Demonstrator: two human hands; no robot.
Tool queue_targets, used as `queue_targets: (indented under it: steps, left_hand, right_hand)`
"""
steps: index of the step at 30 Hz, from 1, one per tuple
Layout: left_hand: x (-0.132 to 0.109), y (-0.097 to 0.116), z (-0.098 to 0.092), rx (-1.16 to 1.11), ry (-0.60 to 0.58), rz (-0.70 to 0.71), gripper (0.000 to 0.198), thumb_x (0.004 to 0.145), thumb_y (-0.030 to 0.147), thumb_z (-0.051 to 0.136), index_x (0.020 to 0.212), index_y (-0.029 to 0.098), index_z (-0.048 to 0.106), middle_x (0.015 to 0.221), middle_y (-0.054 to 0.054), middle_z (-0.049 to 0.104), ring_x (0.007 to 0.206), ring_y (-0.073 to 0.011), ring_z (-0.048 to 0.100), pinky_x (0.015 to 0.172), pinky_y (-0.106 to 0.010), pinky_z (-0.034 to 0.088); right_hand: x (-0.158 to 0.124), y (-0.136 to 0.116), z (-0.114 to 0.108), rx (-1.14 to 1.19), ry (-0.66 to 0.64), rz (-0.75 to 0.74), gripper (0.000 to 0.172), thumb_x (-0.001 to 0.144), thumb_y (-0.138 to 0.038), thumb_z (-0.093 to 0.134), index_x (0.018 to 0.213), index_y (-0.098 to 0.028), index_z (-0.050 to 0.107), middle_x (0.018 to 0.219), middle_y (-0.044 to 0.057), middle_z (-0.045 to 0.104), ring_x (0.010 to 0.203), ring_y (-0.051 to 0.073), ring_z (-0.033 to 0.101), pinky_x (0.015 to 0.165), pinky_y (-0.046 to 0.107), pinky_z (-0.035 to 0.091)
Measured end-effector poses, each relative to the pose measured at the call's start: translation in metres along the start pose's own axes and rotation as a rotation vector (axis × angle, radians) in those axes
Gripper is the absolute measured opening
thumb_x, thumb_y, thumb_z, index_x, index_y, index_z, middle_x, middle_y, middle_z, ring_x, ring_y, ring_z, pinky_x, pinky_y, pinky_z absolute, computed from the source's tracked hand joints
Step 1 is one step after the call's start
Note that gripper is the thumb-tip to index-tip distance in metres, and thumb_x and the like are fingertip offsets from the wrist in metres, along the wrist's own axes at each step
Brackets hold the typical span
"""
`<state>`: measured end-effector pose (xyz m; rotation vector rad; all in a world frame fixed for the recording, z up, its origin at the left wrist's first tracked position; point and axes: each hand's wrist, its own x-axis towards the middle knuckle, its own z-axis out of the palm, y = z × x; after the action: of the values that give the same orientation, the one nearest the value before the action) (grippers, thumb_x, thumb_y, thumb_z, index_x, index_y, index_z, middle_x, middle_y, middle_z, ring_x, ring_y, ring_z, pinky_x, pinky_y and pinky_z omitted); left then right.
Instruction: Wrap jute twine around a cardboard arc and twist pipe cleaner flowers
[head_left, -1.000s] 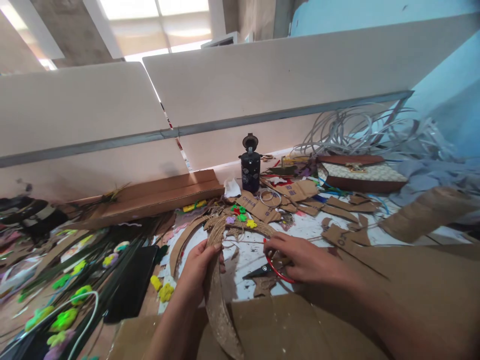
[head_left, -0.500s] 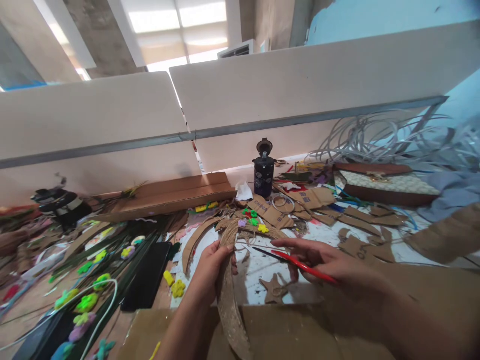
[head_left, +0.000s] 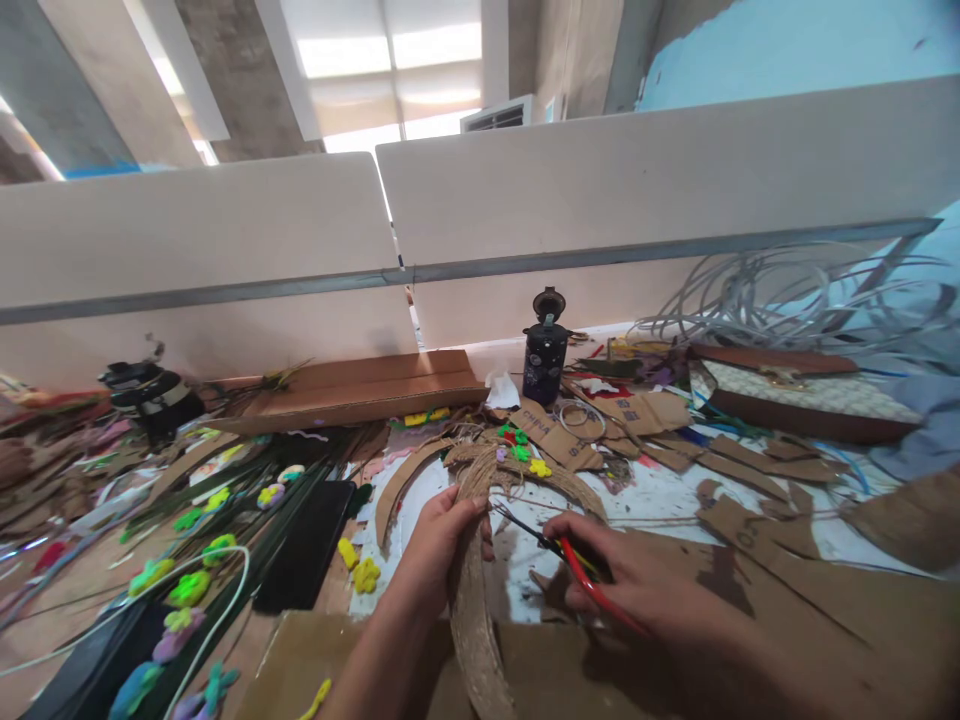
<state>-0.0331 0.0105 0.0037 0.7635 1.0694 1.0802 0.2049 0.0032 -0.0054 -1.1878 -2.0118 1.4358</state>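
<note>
My left hand (head_left: 435, 545) is closed round the left side of a twine-wrapped cardboard ring (head_left: 474, 600), thumb on top. Small felt flowers (head_left: 519, 448) in red, green, purple and yellow sit on the ring's far arc. My right hand (head_left: 630, 580) grips red-handled scissors (head_left: 559, 552). Their dark blades point left and reach the ring just beside my left fingers. Both hands hover over a paint-spattered white table (head_left: 660, 495).
A dark jar (head_left: 545, 358) stands at the back by the white partition. Cardboard scraps (head_left: 645, 420) lie to the right, a long flat box (head_left: 352, 388) to the left. A black phone (head_left: 307, 555), green stems and felt flowers (head_left: 187, 590) crowd the left. Large cardboard sheets (head_left: 750, 640) lie near me.
My right hand picked the scissors up off the table and brought the blades left to the ring. My left hand kept its hold. The view drifted left and down.
</note>
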Motion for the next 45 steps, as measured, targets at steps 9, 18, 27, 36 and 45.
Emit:
queue_targets:
  steps: [9, 18, 27, 36, 45]
  left_hand:
    - [-0.003, -0.002, 0.007, -0.049, -0.008, 0.007, 0.022, 0.069, 0.032, 0.076, 0.071, 0.018, 0.059, 0.052, 0.002, 0.062, 0.037, -0.008, 0.049, 0.041, -0.018, 0.036]
    - [0.003, -0.012, 0.005, -0.079, -0.057, -0.024, 0.024, 0.067, 0.033, 0.076, 0.076, 0.018, 0.06, 0.052, 0.003, 0.062, 0.038, -0.0096, 0.052, 0.04, -0.019, 0.038]
    - [-0.002, -0.013, 0.016, -0.069, -0.106, -0.062, 0.027, 0.065, 0.036, 0.076, 0.076, 0.017, 0.06, 0.05, 0.002, 0.061, 0.036, -0.0091, 0.05, 0.04, -0.019, 0.037]
    - [0.001, -0.015, 0.014, -0.081, -0.114, -0.072, 0.027, 0.062, 0.034, 0.078, 0.076, 0.017, 0.062, 0.051, 0.003, 0.061, 0.037, -0.0101, 0.052, 0.039, -0.02, 0.04]
    - [0.0, -0.015, 0.016, -0.083, -0.095, -0.079, 0.027, 0.062, 0.033, 0.078, 0.076, 0.016, 0.063, 0.05, 0.003, 0.061, 0.036, -0.0083, 0.05, 0.039, -0.018, 0.039]
  right_hand:
    - [0.004, 0.001, 0.009, -0.179, 0.149, -0.028, 0.037, 0.086, -0.042, 0.067, 0.117, -0.025, 0.057, 0.095, 0.002, 0.063, 0.084, 0.022, 0.057, 0.073, 0.029, 0.045]
    - [0.007, 0.005, 0.012, -0.331, 0.247, -0.125, 0.032, 0.089, -0.033, 0.063, 0.12, -0.026, 0.058, 0.104, 0.005, 0.066, 0.087, 0.023, 0.062, 0.079, 0.033, 0.048]
    - [0.008, 0.013, 0.014, -0.33, 0.278, -0.195, 0.03, 0.092, -0.029, 0.06, 0.122, -0.026, 0.058, 0.117, 0.008, 0.065, 0.105, 0.027, 0.061, 0.092, 0.037, 0.048]
    - [0.008, 0.017, 0.017, -0.436, 0.338, -0.244, 0.033, 0.09, -0.019, 0.057, 0.123, -0.025, 0.057, 0.113, 0.007, 0.065, 0.103, 0.025, 0.062, 0.09, 0.036, 0.048]
    - [0.008, 0.019, 0.021, -0.472, 0.348, -0.245, 0.032, 0.093, -0.021, 0.054, 0.124, -0.021, 0.058, 0.116, 0.011, 0.068, 0.105, 0.027, 0.065, 0.09, 0.038, 0.05]
